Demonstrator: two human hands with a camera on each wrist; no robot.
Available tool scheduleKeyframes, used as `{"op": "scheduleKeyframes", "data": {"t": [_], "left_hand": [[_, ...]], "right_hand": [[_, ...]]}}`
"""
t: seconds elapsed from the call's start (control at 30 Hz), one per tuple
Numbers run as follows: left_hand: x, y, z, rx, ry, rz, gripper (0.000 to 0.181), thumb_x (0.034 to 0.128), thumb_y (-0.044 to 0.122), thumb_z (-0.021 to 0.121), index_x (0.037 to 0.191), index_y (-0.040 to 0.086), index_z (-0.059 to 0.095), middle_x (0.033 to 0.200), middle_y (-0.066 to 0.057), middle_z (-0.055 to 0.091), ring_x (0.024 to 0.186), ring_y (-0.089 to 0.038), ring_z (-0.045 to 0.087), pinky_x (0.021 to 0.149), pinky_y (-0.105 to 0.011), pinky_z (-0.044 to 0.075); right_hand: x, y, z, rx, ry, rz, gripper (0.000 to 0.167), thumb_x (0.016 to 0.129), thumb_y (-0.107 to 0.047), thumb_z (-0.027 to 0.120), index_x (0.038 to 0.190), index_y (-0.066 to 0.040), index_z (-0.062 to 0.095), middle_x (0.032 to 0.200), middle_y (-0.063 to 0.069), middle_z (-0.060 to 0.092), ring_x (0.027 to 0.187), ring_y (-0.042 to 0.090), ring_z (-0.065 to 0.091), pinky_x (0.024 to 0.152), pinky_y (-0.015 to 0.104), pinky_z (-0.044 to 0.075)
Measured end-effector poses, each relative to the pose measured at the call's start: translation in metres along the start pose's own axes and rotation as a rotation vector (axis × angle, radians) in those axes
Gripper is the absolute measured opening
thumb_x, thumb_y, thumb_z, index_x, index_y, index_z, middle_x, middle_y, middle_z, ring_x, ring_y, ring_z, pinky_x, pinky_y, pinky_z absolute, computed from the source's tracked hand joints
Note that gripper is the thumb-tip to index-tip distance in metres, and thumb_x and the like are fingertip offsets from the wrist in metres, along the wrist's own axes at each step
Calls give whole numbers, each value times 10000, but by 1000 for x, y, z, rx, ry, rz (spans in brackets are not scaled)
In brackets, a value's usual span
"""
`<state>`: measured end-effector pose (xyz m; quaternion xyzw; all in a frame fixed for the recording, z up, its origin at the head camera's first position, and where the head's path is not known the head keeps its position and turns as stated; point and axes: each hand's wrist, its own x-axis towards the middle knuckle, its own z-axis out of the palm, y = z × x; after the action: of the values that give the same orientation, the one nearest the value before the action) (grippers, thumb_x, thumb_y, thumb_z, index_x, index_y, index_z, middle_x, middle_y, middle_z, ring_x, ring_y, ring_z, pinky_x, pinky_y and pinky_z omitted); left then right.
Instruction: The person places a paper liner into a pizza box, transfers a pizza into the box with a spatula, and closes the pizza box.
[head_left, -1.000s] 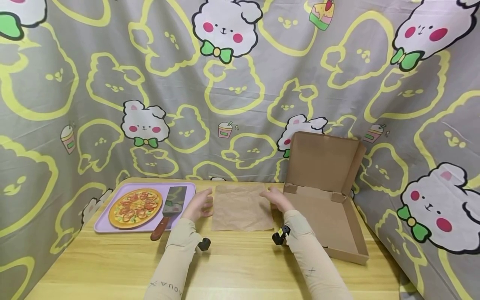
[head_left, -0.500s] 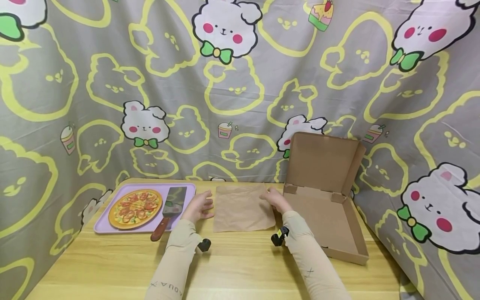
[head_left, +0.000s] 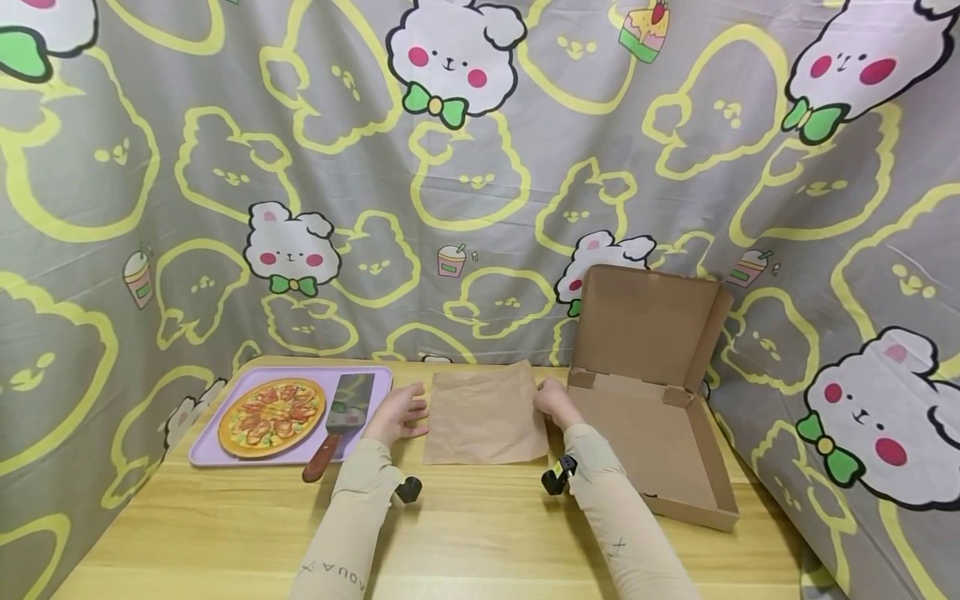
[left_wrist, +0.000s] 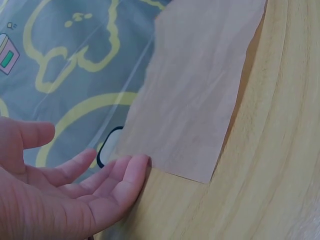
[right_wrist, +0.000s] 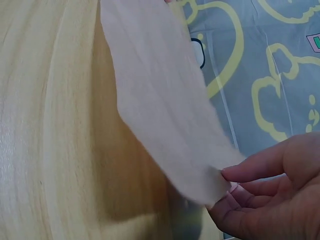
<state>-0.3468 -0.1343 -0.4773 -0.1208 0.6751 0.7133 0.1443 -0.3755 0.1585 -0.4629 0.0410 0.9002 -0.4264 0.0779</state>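
A creased sheet of brown paper (head_left: 483, 417) lies in the middle of the wooden table, its right side raised off the wood. At that raised edge my right hand (head_left: 557, 402) pinches the paper between thumb and fingers, as the right wrist view shows. My left hand (head_left: 393, 414) is at the sheet's left edge with thumb and fingers spread apart. In the left wrist view its fingertips (left_wrist: 140, 162) meet the paper's edge, and the thumb stays well away from it.
To the left, a purple tray (head_left: 204, 452) bears a pizza (head_left: 272, 417) and a pizza server (head_left: 349, 404) whose wooden handle overhangs the rim. A cardboard pizza box (head_left: 648, 333) stands with its lid up at right. Patterned cloth (head_left: 480, 183) hangs behind the wooden table (head_left: 480, 533).
My right hand has shifted slightly right and drawn its fingers together on the paper. The sheet's right side has risen. My left hand has barely moved.
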Motion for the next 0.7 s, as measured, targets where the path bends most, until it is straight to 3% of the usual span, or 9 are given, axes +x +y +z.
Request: {"op": "scheduleKeyframes", "data": {"t": [0.13,0.33,0.7], "left_hand": [[0,0,0,7,4,-1,557,1028,305,382,1484,-5,305,1471,-288,369,1339,-397,414,993,-513,482],[-3,0,1,12,16,-4,535,1018,252,409,1483,9,303,1449,-275,400,1312,-383,440,991,-493,490],[0,-2,-1,49,12,57,515,1011,138,420,1474,-57,307,1451,-291,410,1327,-403,444,1066,-487,430]], "right_hand": [[0,1,0,48,3,16,363,801,95,379,563,-169,304,479,-50,265,397,91,258,382,229,225],[-4,0,0,95,5,13,355,871,33,431,593,-156,319,490,-51,269,403,85,264,386,223,230],[0,2,-1,131,-6,3,320,883,31,445,624,-136,356,499,-37,306,399,98,292,388,235,264]]}}
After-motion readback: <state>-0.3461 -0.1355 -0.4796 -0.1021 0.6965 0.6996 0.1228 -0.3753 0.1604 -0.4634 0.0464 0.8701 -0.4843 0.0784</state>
